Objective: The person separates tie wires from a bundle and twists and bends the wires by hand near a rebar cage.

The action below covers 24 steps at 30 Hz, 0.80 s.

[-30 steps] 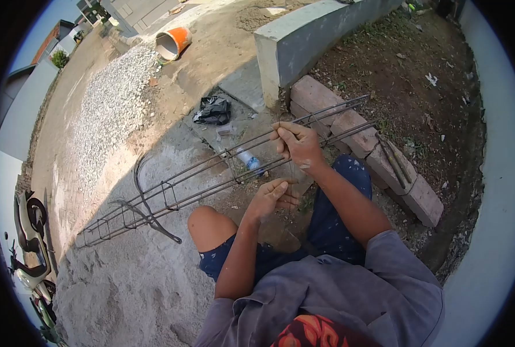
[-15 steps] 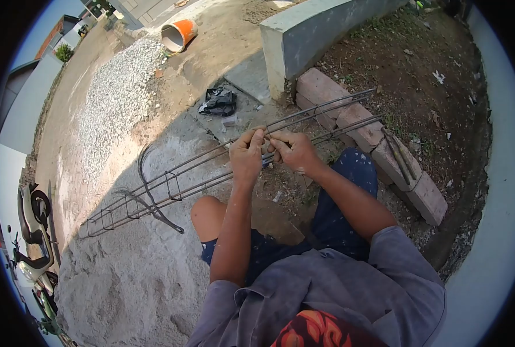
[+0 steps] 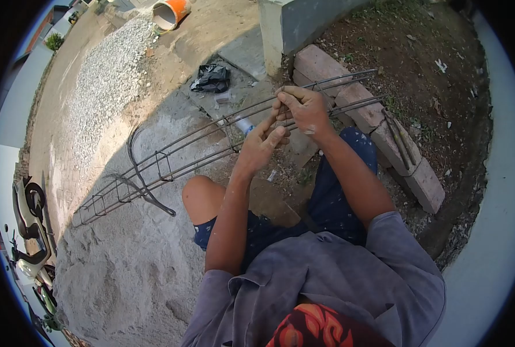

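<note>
My right hand (image 3: 307, 111) and left hand (image 3: 260, 149) meet, fingers bent; I cannot tell how far closed or on what. Rebar cage (image 3: 226, 122): directly beneath the fingers, 1 end crossing the block row's (image 3: 365, 117) left edge. Bottle (image 3: 244, 126): markings too small to read.

Orange bucket (image 3: 179, 8) lay on its side at the top of the frame, upper left, mouth facing down-left. White gravel (image 3: 107, 84) was heaped just below it. Black bag (image 3: 211, 79) sat crumpled on the ground, upper centre. Scooter (image 3: 33, 237) stood at the left edge; bush (image 3: 54, 41), upper left. Grey sand (image 3: 124, 272) spread across the lower left. Pale wall (image 3: 491, 231) ran down the right edge; brown soil (image 3: 410, 52) lay upper right.
</note>
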### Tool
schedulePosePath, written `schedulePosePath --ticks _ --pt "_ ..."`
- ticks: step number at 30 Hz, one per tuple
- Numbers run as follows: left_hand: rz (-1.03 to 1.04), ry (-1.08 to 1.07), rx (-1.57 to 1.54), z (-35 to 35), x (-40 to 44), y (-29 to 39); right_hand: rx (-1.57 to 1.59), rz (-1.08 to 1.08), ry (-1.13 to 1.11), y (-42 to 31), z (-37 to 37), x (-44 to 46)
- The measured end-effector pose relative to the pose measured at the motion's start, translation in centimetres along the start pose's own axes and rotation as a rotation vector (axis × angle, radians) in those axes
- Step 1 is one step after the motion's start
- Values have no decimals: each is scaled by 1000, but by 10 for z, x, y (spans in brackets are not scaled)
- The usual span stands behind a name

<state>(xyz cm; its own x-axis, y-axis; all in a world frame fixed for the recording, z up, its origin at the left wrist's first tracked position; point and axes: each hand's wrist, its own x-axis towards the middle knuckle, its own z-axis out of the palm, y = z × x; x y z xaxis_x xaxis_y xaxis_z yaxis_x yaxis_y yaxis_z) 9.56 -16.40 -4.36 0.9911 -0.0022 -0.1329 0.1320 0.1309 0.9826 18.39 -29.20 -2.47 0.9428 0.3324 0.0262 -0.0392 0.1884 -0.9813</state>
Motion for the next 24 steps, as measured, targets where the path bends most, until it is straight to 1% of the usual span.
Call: schedulePosePath --ticks 2,3,4,6,7,10,13,16,19,22,24 --pt "-123 -127 52 0 -6 -20 152 -28 76 -6 -21 14" --pt "-185 -196 77 2 -10 -27 159 -96 161 -12 -35 21" --pt "-160 -157 86 4 -16 -33 163 -164 245 -17 -53 27" --pt "-221 -189 219 -9 -24 -41 274 -254 410 -15 -101 43" --pt "-252 -201 286 -18 -26 -42 307 -257 447 -11 -121 44" --pt "-112 -79 291 -32 -34 -15 394 -258 537 -2 -154 45" --pt "-15 -51 60 -62 -33 -11 418 -244 592 3 -163 46" --pt "24 -86 -502 -71 -38 -10 414 -212 620 3 -162 49" --pt "31 -149 -565 -75 -39 -13 412 -190 629 7 -161 47" --pt "17 -219 -753 -74 -44 -7 404 -169 644 10 -164 49" --pt "21 -163 -742 -78 -42 -18 396 -146 643 12 -166 49"
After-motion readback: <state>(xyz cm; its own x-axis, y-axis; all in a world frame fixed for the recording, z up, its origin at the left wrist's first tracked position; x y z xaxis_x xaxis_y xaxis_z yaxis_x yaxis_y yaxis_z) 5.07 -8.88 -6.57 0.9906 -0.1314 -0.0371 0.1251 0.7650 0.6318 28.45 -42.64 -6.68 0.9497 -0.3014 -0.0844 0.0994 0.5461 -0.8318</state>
